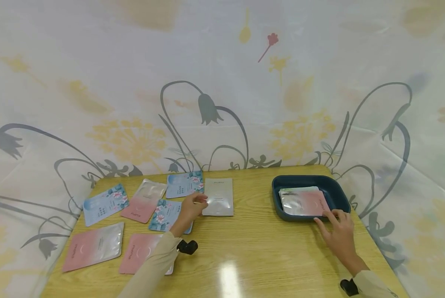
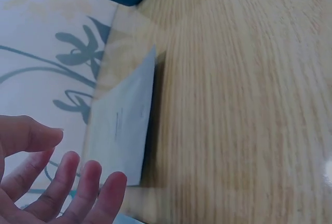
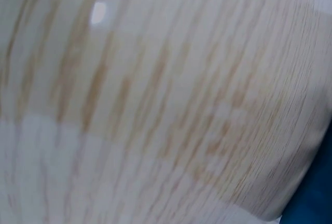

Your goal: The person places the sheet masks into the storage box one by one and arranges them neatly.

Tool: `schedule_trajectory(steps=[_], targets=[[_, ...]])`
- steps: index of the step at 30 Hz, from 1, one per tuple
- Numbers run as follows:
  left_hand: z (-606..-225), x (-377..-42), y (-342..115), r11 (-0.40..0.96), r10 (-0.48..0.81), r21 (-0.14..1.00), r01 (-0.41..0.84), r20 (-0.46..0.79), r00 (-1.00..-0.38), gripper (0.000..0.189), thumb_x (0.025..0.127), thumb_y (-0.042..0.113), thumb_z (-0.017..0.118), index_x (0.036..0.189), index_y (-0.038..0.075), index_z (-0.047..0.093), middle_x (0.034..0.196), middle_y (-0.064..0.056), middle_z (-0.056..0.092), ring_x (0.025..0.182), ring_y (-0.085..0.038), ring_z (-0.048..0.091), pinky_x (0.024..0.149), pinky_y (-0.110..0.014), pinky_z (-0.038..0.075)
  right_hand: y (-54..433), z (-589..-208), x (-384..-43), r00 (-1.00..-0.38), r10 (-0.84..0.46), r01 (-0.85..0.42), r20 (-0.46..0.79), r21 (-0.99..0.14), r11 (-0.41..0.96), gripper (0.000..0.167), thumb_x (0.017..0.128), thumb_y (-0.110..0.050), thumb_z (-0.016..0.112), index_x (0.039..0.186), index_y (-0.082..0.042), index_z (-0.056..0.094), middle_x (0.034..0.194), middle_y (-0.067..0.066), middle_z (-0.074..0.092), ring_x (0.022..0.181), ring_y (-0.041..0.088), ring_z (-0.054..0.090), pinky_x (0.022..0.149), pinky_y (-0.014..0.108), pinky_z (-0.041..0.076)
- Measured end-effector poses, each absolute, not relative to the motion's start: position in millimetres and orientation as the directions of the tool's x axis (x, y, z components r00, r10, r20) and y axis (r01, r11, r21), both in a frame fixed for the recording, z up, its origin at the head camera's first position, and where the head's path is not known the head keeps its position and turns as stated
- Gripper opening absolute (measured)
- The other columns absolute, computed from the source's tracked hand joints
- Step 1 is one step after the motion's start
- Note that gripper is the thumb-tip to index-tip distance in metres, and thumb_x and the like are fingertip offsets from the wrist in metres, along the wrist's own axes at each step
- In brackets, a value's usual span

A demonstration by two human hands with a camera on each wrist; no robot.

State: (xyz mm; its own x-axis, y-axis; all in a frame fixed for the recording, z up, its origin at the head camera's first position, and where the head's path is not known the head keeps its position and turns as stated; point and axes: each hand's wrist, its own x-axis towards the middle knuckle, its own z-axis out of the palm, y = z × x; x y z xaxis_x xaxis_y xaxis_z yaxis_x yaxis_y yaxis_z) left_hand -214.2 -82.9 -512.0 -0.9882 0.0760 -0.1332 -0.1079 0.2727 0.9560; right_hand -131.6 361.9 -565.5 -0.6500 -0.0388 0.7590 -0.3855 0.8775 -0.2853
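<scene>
While reading the surface (image 1: 256,248) as a clock face, find a silver-grey sachet (image 1: 218,194) at twelve, loosely spread left grip (image 1: 191,208) beside it at eleven; at two, a dark blue tray (image 1: 336,196) containing sachets (image 1: 303,203), right grip (image 1: 339,235) at its five-o'clock rim; cannot tell if pinching.

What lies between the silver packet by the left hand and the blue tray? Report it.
Only bare wooden table between the silver packet and the blue tray; the head view shows it.
</scene>
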Motion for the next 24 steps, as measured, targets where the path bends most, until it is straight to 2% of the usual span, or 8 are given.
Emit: schedule_trajectory(steps=[2, 6, 11, 18, 24], targets=[[-514, -213, -85, 0.274, 0.056, 0.953, -0.129, -0.149, -0.987, 0.027, 0.089, 0.003, 0.061, 0.113, -0.006, 0.062, 0.1, -0.017, 0.061, 0.081, -0.045, 0.058, 0.068, -0.049, 0.054, 361, -565, -131, -0.65, -0.037, -0.387, 0.759, -0.288, 0.876, 0.06, 0.091, -0.059, 0.047, 0.085, -0.001, 0.062, 0.082, 0.018, 0.047, 0.076, 0.038, 0.04, 0.063, 0.05, 0.029], [-521, -212, -87, 0.277, 0.018, 0.945, -0.175, -0.188, -0.982, 0.026, 0.087, 0.003, 0.062, 0.111, -0.006, 0.063, 0.098, -0.016, 0.061, 0.074, -0.038, 0.061, 0.065, -0.043, 0.055, 361, -564, -132, -0.645, -0.034, -0.386, 0.763, -0.287, 0.877, 0.06, 0.091, -0.059, 0.046, 0.086, -0.002, 0.062, 0.082, 0.018, 0.048, 0.076, 0.037, 0.04, 0.063, 0.05, 0.028], [-527, -211, -88, 0.296, -0.019, 0.932, -0.208, -0.212, -0.977, 0.024, 0.085, 0.001, 0.061, 0.108, -0.006, 0.064, 0.094, -0.016, 0.061, 0.073, -0.031, 0.061, 0.063, -0.039, 0.055, 363, -564, -132, -0.652, -0.029, -0.374, 0.758, -0.287, 0.882, 0.06, 0.092, -0.059, 0.046, 0.086, -0.001, 0.061, 0.083, 0.018, 0.047, 0.076, 0.037, 0.039, 0.062, 0.049, 0.027], [-528, -206, -86, 0.289, -0.052, 0.93, -0.228, -0.223, -0.973, 0.024, 0.086, 0.003, 0.06, 0.108, -0.007, 0.063, 0.088, -0.015, 0.063, 0.078, -0.035, 0.063, 0.059, -0.038, 0.056, 363, -566, -132, -0.653, -0.028, -0.378, 0.757, -0.294, 0.878, 0.061, 0.091, -0.06, 0.046, 0.085, -0.001, 0.061, 0.082, 0.019, 0.047, 0.077, 0.038, 0.039, 0.063, 0.05, 0.027], [-533, -207, -80, 0.246, -0.125, 0.938, -0.244, -0.219, -0.968, 0.022, 0.084, 0.002, 0.064, 0.103, -0.008, 0.062, 0.084, -0.015, 0.063, 0.07, -0.034, 0.065, 0.055, -0.036, 0.057, 361, -566, -132, -0.645, -0.027, -0.377, 0.764, -0.287, 0.881, 0.061, 0.091, -0.06, 0.046, 0.085, -0.002, 0.061, 0.082, 0.018, 0.047, 0.077, 0.038, 0.04, 0.063, 0.051, 0.028]])
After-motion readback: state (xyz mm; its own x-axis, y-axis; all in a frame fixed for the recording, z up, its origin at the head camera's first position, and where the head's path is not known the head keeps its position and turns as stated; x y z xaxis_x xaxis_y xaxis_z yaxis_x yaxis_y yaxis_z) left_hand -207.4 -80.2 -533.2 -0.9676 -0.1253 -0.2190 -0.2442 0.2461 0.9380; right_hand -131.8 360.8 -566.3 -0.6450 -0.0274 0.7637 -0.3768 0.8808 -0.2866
